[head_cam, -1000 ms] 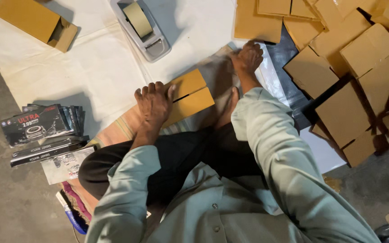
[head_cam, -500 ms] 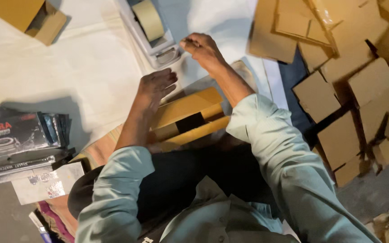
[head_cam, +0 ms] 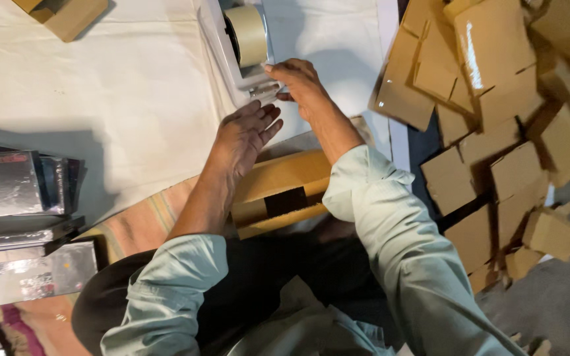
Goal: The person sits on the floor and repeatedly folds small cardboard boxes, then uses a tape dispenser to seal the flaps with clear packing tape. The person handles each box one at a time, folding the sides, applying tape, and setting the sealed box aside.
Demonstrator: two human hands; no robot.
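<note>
Tape dispenser (head_cam: 242,49) lies just beyond our hands: our right hand (head_cam: 301,82) pinches the tape end at its near edge, our left hand (head_cam: 242,135) spread open just short of it, above the cardboard box (head_cam: 282,191).

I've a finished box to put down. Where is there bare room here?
The white sheet lies bare between the tape dispenser and the stacked product boxes. Right of the right hand, a narrower strip is free. Beyond it, the cardboard box pile is crowded.
</note>
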